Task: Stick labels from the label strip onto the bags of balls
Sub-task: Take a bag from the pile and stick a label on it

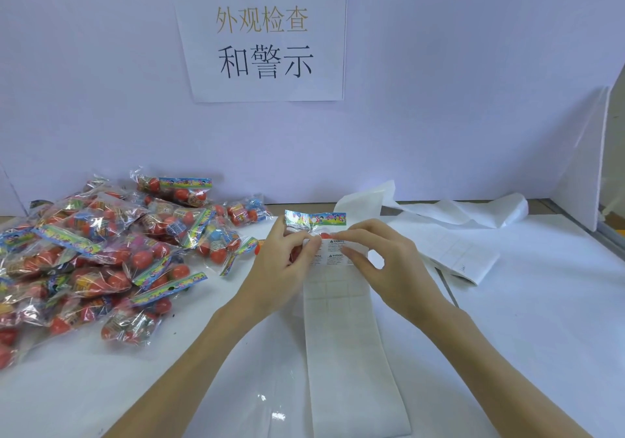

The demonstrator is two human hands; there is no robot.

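Note:
A white label strip (348,343) runs from the front edge of the table up to my hands. Its upper end carries printed warning labels (333,251). One bag of balls (314,219) with a colourful header lies under the strip's top end, mostly hidden by my hands. My left hand (280,268) holds the bag and pinches the strip's left edge. My right hand (389,261) pinches a label at the strip's right side with thumb and forefinger. A big pile of bags of red balls (101,251) lies at the left.
Used white backing paper (456,211) trails loosely across the back right of the white table (541,319). A white partition (581,156) stands at the right edge. A paper sign with Chinese characters (263,38) hangs on the back wall.

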